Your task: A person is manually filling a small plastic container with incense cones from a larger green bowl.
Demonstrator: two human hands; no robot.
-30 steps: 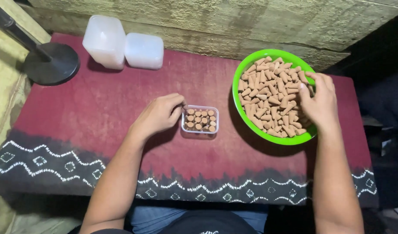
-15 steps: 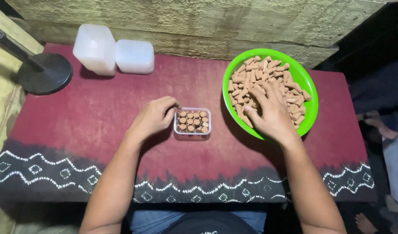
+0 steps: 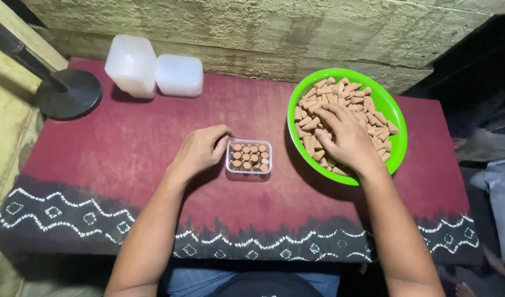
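Left hand point(image 3: 200, 151) fingers curled against small clear box point(image 3: 249, 157), desk point(image 3: 126, 148) centre; right hand point(image 3: 343, 135) at 3 o'clock, fingers spread over brown cones point(image 3: 373, 118) in green bowl point(image 3: 392, 107), grip unclear.

We see a table point(image 3: 126, 143) draped in a dark red cloth point(image 3: 98, 214) with a white zigzag border. At its far left edge stand two stacks of clear plastic containers point(image 3: 132, 66), side by side. A black round stand base point(image 3: 68, 94) rests on the corner.
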